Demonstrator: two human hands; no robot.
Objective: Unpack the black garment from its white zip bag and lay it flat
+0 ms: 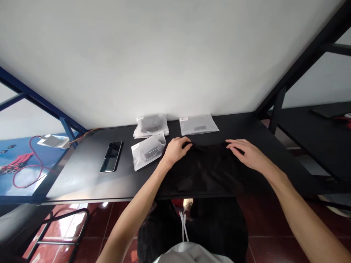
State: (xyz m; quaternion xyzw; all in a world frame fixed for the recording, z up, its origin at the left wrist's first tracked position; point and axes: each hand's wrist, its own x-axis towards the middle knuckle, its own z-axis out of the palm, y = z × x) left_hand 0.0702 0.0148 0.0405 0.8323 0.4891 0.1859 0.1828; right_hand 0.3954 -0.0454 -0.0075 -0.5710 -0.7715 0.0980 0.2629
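Note:
A black cloth point(204, 170) lies spread on the black table point(82, 171), reaching to the table's near edge. My left hand point(175, 149) grips the cloth's far left corner with curled fingers. My right hand point(246, 152) rests on the cloth's far right part, fingers together and pressing down. Whether the right hand pinches the fabric is hard to tell against the dark surface.
A phone point(111, 156) lies face up on the table's left. Frosted plastic bags lie near the wall: one point(148, 150) beside my left hand, a stack point(151, 125) behind it, another point(198, 124) to the right. A blue table with red cables point(22, 164) stands left.

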